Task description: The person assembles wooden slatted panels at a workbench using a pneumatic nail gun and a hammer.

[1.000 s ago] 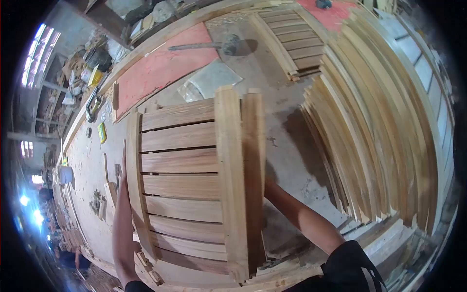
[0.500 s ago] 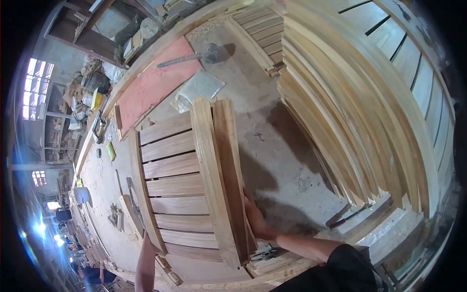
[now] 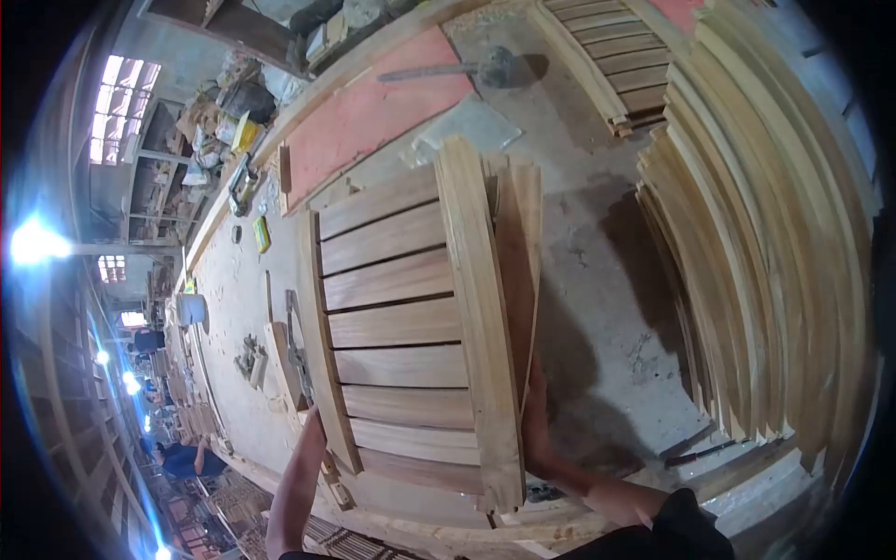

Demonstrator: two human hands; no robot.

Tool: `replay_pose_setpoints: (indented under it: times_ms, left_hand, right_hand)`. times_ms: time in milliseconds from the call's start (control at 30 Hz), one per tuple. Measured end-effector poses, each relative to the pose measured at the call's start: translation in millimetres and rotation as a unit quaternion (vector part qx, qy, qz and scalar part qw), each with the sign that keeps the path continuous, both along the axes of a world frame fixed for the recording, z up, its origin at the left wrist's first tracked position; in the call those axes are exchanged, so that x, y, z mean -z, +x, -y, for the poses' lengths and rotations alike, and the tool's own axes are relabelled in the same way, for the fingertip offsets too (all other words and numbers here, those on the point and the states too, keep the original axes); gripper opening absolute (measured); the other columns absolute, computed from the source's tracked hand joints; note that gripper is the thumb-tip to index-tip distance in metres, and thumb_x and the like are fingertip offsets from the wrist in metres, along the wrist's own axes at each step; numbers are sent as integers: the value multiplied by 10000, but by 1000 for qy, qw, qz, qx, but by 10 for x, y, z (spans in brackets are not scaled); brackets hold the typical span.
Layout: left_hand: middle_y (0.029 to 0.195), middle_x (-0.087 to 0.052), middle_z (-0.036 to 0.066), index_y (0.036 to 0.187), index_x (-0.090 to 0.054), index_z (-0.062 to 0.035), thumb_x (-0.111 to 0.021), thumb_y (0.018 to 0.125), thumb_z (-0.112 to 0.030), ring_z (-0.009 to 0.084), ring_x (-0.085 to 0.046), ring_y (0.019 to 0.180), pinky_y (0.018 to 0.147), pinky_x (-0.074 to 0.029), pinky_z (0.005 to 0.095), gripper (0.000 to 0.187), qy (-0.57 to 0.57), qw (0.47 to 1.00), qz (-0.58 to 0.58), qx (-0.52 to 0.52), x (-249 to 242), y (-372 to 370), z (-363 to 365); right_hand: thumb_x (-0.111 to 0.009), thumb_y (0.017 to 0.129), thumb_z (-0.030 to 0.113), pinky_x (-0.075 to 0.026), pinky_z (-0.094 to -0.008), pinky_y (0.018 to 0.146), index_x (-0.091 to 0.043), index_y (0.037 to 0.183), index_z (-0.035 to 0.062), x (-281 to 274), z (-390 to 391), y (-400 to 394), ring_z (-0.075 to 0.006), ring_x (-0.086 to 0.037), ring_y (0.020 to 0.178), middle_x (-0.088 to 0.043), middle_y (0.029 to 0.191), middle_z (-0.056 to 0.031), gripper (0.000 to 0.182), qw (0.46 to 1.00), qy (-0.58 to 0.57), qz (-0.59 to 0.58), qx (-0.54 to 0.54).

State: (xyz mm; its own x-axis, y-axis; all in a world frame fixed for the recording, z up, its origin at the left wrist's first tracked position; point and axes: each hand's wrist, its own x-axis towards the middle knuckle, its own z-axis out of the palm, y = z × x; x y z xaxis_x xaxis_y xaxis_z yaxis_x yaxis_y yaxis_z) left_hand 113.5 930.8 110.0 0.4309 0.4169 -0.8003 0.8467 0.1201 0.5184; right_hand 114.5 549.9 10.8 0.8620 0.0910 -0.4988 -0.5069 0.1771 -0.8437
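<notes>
A slatted wooden panel (image 3: pixel 397 317) with a rail along each side lies in front of me, its near end toward my body. My left hand (image 3: pixel 314 431) grips the left rail near its lower end, fingers mostly hidden by the wood. At the right side, my right hand (image 3: pixel 534 425) is closed against the edge, with its fingertips out of sight. Under the right rail shows more wood, a darker board (image 3: pixel 519 252) set at a slight angle, perhaps part of another panel.
A tall stack of slatted panels (image 3: pixel 747 261) stands at right, another panel (image 3: pixel 621 56) at the far end. On the workbench (image 3: pixel 233 327) lie a pink sheet (image 3: pixel 383 112), a mallet-like tool (image 3: pixel 495 68), a clear plastic sheet (image 3: pixel 476 126) and small metal parts (image 3: pixel 250 359). A person (image 3: pixel 191 457) is at lower left.
My view has swung left, so the surroundings sit further right. The panel appears larger and nearer, and the wood beneath its right rail is more splayed. Both hands stay at its sides.
</notes>
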Motion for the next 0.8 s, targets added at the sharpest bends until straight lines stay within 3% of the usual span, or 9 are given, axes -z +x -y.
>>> replay_pose_setpoints:
  times_ms: [33, 133, 300, 367, 400, 533, 633, 700, 800]
  left_hand:
    - [1098, -631, 51, 1328, -515, -36, -340, 878, -769, 157, -593, 974, 800, -496, 308, 878, -1, 1000, 5, -2, 9, 31, -3]
    - [1091, -631, 49, 1325, -516, -35, -339, 874, -776, 157, -594, 968, 791, -499, 306, 885, 5, 999, 41, 5, -1, 367, 46]
    - [1036, -636, 61, 1282, -540, -19, -276, 858, -810, 182, -596, 921, 834, -492, 324, 936, -32, 976, 191, 97, -195, 1544, 201]
    - [1247, -595, 130, 1416, -436, -13, -265, 900, -764, 243, -573, 1099, 1001, -425, 377, 927, -249, 936, 153, 195, -256, 1979, 27]
    - [1306, -570, 136, 1432, -413, -11, -271, 901, -764, 244, -552, 1154, 1047, -393, 380, 932, -59, 970, 161, 173, -270, 2014, 279]
    - [1449, -451, 148, 1482, -326, -11, -302, 930, -715, 245, -489, 1258, 1084, -362, 392, 895, -114, 951, 193, 211, -317, 2146, 377]
    - [1516, -358, 125, 1498, -304, -38, -386, 942, -661, 226, -399, 1342, 1118, -322, 372, 839, 104, 954, 239, 150, -211, 2032, 420]
    - [1553, -285, 108, 1523, -257, -82, -469, 947, -593, 219, -305, 1405, 1146, -277, 368, 799, 39, 953, 236, 185, -230, 1949, 304]
    - [1493, -378, 100, 1497, -320, -85, -487, 966, -535, 191, -351, 1369, 1124, -311, 364, 716, 3, 964, 208, 166, -168, 1730, 140]
  right_hand:
    - [-297, 997, 564, -157, -392, 1184, -136, 1537, 58, 52, 8, -31, -299, -209, 1446, -207, 1567, -181, 758, 999, -1, 44, 1]
    - [-239, 1006, 574, -106, -373, 1198, -96, 1536, 25, -226, 404, 303, -266, -115, 1480, -138, 1597, -165, 776, 959, 260, -109, 3]
    - [-248, 1025, 543, -103, -372, 1198, -137, 1522, -11, -428, 495, 1298, -252, -147, 1472, -156, 1593, -150, 753, 978, 122, 147, 80]
    - [-262, 1015, 561, -107, -376, 1194, -129, 1517, -23, -537, 325, 1555, -278, -141, 1471, -158, 1579, -193, 782, 971, 129, 192, 56]
    - [-269, 1010, 570, -110, -378, 1191, -125, 1514, -29, -571, 247, 1708, -291, -139, 1470, -160, 1572, -214, 797, 967, 128, 216, 45]
    - [-291, 997, 590, -129, -374, 1181, -121, 1504, -51, -576, 117, 2069, -327, -155, 1460, -180, 1545, -267, 835, 967, 8, 255, 9]
    - [-313, 994, 579, -150, -369, 1178, -139, 1490, -77, -582, 55, 2056, -345, -190, 1450, -219, 1530, -285, 841, 964, 0, 266, -1]
    - [-330, 988, 583, -152, -372, 1180, -150, 1485, -83, -606, 106, 2046, -351, -195, 1449, -229, 1527, -289, 850, 954, 95, 284, 2]
    - [-353, 990, 565, -157, -371, 1179, -162, 1488, -75, -619, 319, 1470, -345, -205, 1447, -246, 1523, -284, 832, 980, 39, 192, 33]
